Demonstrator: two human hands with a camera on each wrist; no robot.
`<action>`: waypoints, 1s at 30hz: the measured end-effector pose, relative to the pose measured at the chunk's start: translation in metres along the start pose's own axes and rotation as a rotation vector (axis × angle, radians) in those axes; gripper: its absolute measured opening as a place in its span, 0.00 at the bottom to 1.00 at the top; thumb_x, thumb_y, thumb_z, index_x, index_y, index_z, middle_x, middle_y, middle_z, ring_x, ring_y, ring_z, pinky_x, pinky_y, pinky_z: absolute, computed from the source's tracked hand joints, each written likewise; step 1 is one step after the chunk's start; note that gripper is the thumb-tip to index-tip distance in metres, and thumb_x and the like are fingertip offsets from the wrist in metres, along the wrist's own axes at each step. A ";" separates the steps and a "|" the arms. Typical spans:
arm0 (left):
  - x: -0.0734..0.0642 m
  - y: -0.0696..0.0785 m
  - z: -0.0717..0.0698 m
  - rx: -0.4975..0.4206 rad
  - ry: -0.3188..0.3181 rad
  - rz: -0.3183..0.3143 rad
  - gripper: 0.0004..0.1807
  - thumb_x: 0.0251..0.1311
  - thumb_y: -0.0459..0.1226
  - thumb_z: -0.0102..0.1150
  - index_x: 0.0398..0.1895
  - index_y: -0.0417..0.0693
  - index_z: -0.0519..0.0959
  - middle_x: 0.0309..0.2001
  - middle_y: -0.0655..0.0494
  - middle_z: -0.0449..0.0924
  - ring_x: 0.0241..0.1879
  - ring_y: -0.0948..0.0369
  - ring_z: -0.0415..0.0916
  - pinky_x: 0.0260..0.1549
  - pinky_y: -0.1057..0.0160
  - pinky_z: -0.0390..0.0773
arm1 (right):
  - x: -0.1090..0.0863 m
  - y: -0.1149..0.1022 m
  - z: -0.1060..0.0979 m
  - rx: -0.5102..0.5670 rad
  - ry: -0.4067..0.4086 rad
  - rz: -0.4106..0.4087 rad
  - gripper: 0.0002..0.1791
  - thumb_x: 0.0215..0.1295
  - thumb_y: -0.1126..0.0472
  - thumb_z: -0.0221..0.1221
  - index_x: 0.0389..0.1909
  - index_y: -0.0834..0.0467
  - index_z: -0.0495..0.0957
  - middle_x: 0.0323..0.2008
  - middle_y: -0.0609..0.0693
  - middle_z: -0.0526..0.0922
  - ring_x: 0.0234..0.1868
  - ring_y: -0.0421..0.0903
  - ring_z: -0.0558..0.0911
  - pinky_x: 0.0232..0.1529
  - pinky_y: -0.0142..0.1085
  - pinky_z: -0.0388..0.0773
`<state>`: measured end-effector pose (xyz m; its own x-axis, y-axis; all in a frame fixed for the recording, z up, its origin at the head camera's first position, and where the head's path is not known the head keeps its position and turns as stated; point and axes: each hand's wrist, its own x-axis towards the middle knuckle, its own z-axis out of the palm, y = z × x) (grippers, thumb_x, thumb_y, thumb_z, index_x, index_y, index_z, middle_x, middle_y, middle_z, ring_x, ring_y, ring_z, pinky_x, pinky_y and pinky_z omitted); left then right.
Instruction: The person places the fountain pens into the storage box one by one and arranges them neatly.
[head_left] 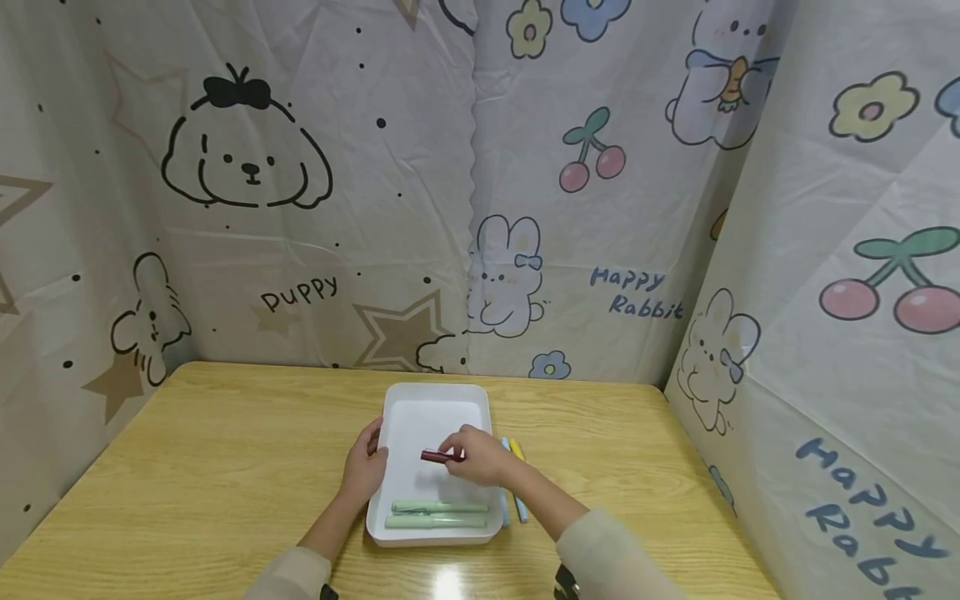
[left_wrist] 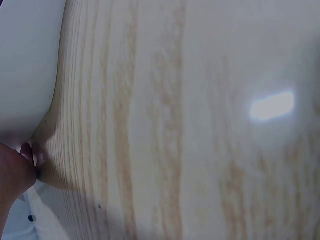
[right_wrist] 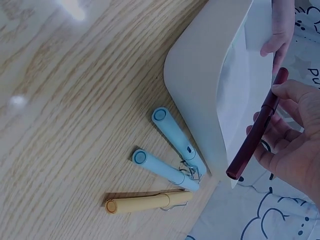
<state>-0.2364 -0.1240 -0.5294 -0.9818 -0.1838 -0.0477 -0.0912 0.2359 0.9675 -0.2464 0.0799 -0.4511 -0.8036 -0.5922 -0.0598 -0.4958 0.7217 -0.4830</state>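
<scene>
A white tray (head_left: pixel 433 417) stands on the table, with two light green pens (head_left: pixel 437 522) lying crosswise at its near end. My left hand (head_left: pixel 366 465) grips the tray's left side, thumb at the rim and fingers along the outer wall. Over the middle of the tray my right hand (head_left: pixel 474 455) holds a dark red pen (right_wrist: pixel 252 135) between thumb and fingers. In the right wrist view this pen slants above the tray's edge. The left wrist view shows only a bit of the left hand (left_wrist: pixel 17 167) by the tray's outer wall (left_wrist: pixel 27 65).
Two light blue pens (right_wrist: pixel 172 130) and a yellow pen (right_wrist: pixel 137 204) lie on the wooden table (head_left: pixel 247 450) just right of the tray. Patterned cloth (head_left: pixel 405 208) hangs behind the table and along both sides.
</scene>
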 end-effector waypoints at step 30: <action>0.001 -0.002 -0.002 -0.003 0.004 0.045 0.28 0.64 0.27 0.40 0.69 0.40 0.57 0.64 0.35 0.64 0.61 0.44 0.65 0.58 0.46 0.70 | 0.010 -0.023 0.017 -0.060 -0.077 -0.064 0.12 0.58 0.61 0.60 0.44 0.54 0.82 0.32 0.44 0.77 0.30 0.33 0.71 0.31 0.23 0.70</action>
<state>-0.2367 -0.1264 -0.5312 -0.9842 -0.1772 -0.0029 -0.0462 0.2410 0.9694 -0.2377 0.0513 -0.4552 -0.7427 -0.6623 -0.0988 -0.5662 0.6999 -0.4354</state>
